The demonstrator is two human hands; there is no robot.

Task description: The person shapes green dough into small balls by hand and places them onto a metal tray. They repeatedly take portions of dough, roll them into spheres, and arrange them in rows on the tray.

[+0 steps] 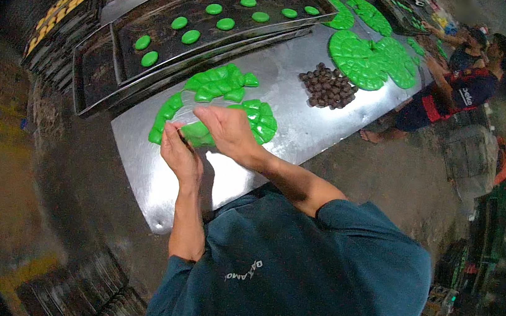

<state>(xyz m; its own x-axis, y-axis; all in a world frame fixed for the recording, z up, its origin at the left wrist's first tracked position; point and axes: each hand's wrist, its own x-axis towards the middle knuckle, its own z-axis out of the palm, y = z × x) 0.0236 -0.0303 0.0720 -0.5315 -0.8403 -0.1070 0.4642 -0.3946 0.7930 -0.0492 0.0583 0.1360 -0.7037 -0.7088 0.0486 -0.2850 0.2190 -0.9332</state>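
Note:
My left hand and my right hand meet over cut green dough pieces on a metal table. My right fingers are closed on thin clear plastic, through which green dough shows. My left fingers are pressed together at its near edge; what they hold is too hidden to make out. Another group of green pieces lies just beyond my hands. A pile of small brown balls sits to the right.
Stacked dark trays, the top one with green discs, stand behind. Larger green dough slabs lie farther right. Two co-workers are at the right end. A rack of yellow items stands at the left.

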